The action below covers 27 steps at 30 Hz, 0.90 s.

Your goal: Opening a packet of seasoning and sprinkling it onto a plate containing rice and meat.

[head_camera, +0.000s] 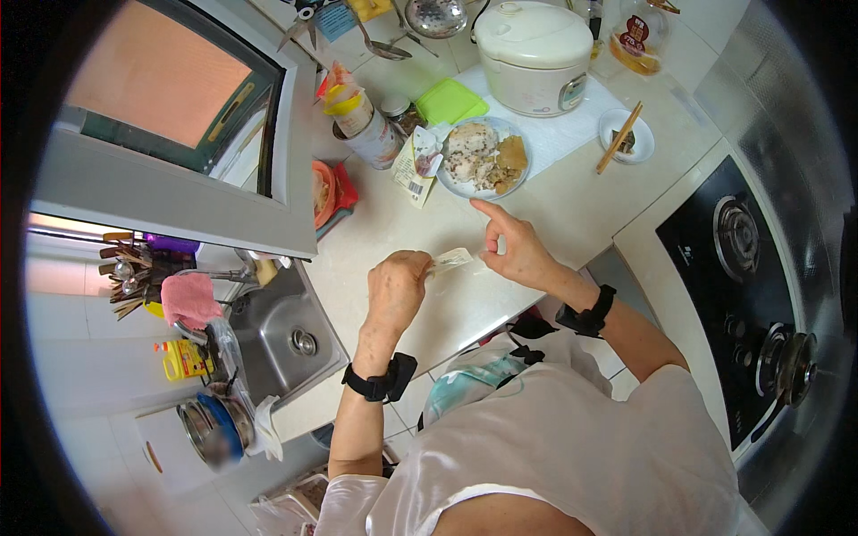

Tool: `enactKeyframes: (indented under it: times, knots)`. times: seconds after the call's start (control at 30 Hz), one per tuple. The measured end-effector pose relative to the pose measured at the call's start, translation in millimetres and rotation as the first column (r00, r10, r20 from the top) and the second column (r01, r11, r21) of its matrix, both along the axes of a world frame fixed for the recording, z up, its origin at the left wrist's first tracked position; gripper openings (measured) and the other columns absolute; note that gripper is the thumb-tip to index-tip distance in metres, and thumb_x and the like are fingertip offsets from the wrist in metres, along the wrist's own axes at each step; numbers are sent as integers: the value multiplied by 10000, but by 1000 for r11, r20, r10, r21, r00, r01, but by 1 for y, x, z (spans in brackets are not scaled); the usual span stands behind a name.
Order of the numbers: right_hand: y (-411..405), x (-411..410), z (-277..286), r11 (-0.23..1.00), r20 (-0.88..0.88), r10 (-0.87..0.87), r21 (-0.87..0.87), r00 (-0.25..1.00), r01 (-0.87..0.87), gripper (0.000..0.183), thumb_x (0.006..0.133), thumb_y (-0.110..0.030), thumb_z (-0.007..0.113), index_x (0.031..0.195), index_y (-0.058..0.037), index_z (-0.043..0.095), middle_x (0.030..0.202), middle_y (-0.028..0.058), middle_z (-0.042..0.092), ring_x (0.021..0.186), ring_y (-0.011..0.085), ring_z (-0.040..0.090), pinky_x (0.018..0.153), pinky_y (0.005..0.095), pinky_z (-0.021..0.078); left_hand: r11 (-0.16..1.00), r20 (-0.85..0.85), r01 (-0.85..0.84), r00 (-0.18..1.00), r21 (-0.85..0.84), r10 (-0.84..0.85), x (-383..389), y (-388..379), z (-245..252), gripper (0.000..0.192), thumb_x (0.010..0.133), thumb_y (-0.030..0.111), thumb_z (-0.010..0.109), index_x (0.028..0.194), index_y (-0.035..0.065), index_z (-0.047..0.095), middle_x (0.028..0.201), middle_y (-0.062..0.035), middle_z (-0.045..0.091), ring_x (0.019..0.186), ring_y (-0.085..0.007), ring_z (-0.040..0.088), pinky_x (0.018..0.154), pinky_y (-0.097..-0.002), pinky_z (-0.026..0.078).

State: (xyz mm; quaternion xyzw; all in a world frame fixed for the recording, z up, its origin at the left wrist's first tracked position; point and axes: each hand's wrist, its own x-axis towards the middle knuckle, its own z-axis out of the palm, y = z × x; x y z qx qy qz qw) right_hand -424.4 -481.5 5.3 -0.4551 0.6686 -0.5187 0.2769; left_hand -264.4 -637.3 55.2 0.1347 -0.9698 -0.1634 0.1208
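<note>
My left hand (399, 285) pinches a small, partly see-through packet (452, 260) above the cream countertop (456, 308). To its right is my right hand (516, 248), index finger stretched out and the other fingers loosely curled. Its thumb tip is just off the packet's free end, and I see nothing clearly held in it. Beyond the right fingertip sits a plate (454, 187) with mixed rice (471, 149) and brownish pieces of food (511, 155). A torn, printed food pouch (417, 171) leans at the plate's left edge.
A white rice cooker (533, 63) stands at the back, near a green lid (452, 100). Chopsticks (618, 137) rest across a small bowl (643, 137). The gas hob (710, 268) is on the right, a steel sink (281, 335) on the left. An open window frame (201, 181) overhangs the left side.
</note>
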Motion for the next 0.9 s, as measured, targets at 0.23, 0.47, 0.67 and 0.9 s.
enactKeyframes:
  times: [0.23, 0.47, 0.67, 0.9]
  knots:
    - [-9, 4, -13, 966, -210, -43, -259, 977, -13, 828, 685, 35, 636, 1429, -60, 287, 768, 49, 573, 727, 175, 573, 777, 311, 473, 998, 28, -34, 999, 48, 33, 0, 2, 2, 87, 803, 72, 624, 850, 18, 673, 848, -151, 670, 772, -328, 642, 687, -383, 514]
    - [-2, -3, 8, 987, 197, 86, 119, 977, -111, 862, 683, 6, 659, 1444, -68, 261, 878, 55, 579, 847, 172, 563, 873, 331, 435, 999, 43, -36, 998, 34, 34, 3, 1, 1, 61, 759, 24, 611, 808, 48, 641, 790, -110, 653, 775, -300, 633, 667, -393, 508]
    - [1, 2, -8, 998, -29, 16, -68, 999, -18, 847, 695, 28, 614, 1451, -68, 245, 755, 28, 557, 861, 160, 567, 875, 322, 432, 999, 57, -24, 998, 44, 21, 2, 2, 2, 59, 776, 36, 604, 816, 43, 645, 796, -116, 655, 769, -305, 631, 671, -392, 505]
    - [4, -5, -18, 976, 79, 108, -200, 991, -91, 831, 714, 6, 640, 1445, -62, 250, 779, 22, 557, 869, 147, 559, 871, 305, 422, 996, 22, -17, 1000, 84, 15, 2, 6, 0, 60, 791, 40, 601, 819, 35, 654, 790, -129, 656, 760, -308, 632, 670, -389, 504]
